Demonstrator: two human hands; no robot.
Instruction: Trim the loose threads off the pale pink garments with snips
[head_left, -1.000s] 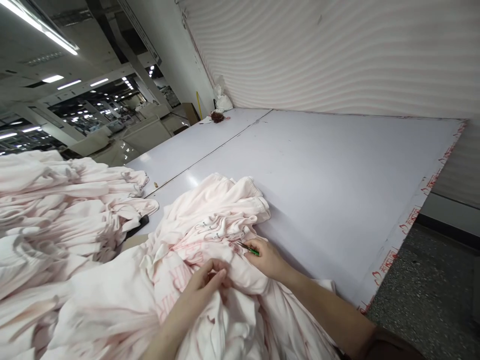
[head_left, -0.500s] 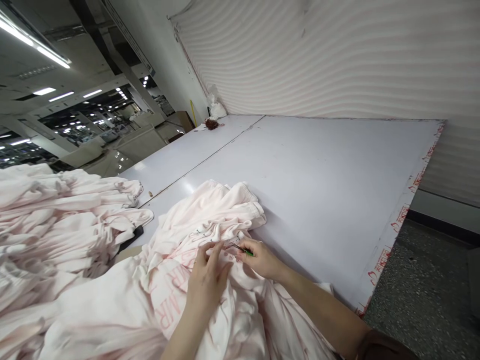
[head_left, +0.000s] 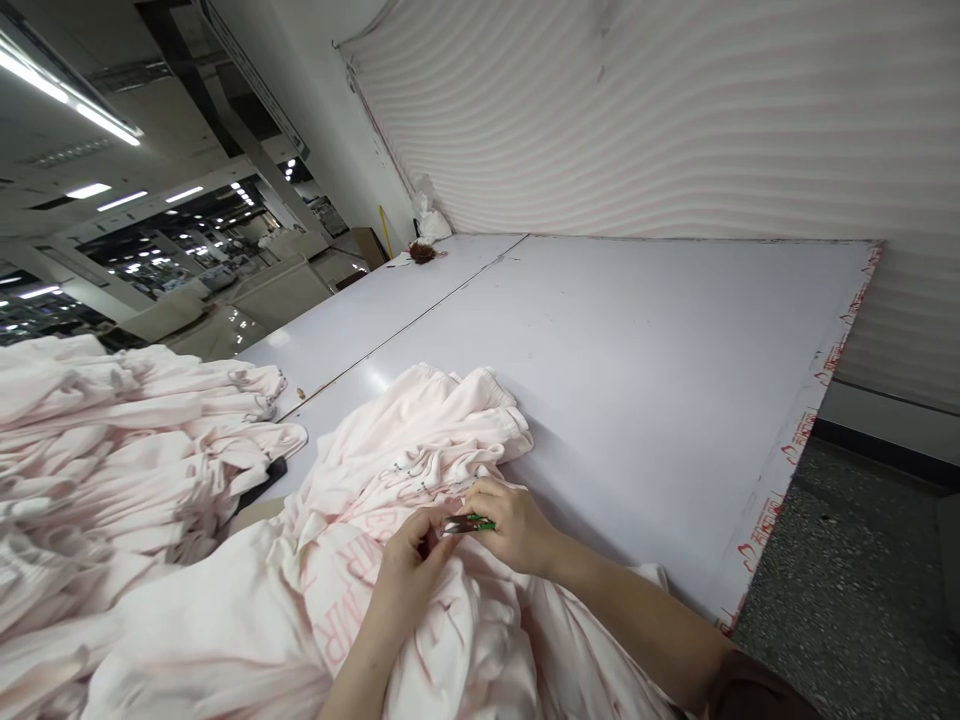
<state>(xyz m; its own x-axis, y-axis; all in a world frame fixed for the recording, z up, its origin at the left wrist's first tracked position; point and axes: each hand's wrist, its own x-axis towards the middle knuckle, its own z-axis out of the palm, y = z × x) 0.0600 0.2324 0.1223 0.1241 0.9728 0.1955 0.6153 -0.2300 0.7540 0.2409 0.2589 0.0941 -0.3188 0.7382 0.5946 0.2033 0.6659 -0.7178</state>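
A pale pink garment point(head_left: 480, 625) with reddish lettering lies bunched on the table in front of me. My right hand point(head_left: 514, 525) is closed around thread snips point(head_left: 471, 523) with green on the handle, their blades pointing left. Beside the blade tips, my left hand point(head_left: 415, 560) pinches a bit of the garment between thumb and fingers. Exactly what sits between the blades is too small to make out. Small dark marks show on the gathered folds just beyond my hands.
A large heap of similar pink garments point(head_left: 135, 450) covers the left side. The pale table point(head_left: 637, 350) stretches to a quilted-looking sheet point(head_left: 675, 120) at the back. A reddish-brown bundle point(head_left: 421, 252) and a white plastic bag point(head_left: 431, 218) stand at the far corner.
The snips have turned so their blades show more broadly, and my right hand has rolled over. My left fingers have curled in closer and sit slightly lower.
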